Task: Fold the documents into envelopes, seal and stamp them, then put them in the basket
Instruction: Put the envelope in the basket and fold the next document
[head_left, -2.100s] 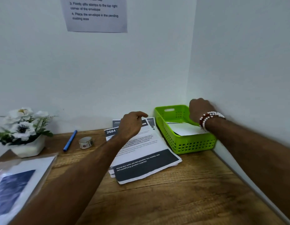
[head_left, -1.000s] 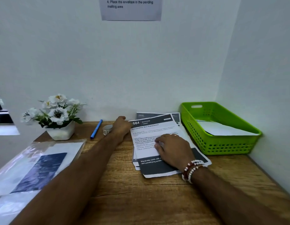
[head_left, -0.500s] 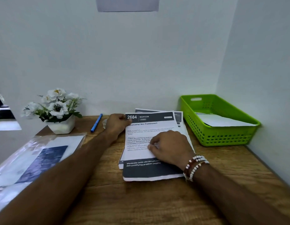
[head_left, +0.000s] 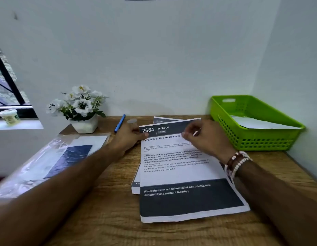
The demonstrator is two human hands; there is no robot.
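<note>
A printed document [head_left: 180, 174] headed "2684 BEDROOM" lies on top of a small stack of sheets [head_left: 135, 185] in the middle of the wooden desk. My left hand [head_left: 126, 137] pinches the sheet's top left corner. My right hand [head_left: 205, 137], with bead bracelets at the wrist, grips the top edge near the right corner. A green plastic basket [head_left: 252, 139] stands at the back right against the wall, with a white envelope [head_left: 257, 123] lying inside it.
A white pot of white flowers [head_left: 79, 109] stands at the back left. A blue pen [head_left: 119, 123] and a tape roll [head_left: 132, 121] lie behind my left hand. A clear plastic sleeve with papers [head_left: 53, 160] covers the desk's left side. Walls close the back and right.
My right hand left the basket, pressed on the sheet, then moved up to its top edge. My left hand took the top left corner. The top sheet slid toward me off the stack.
</note>
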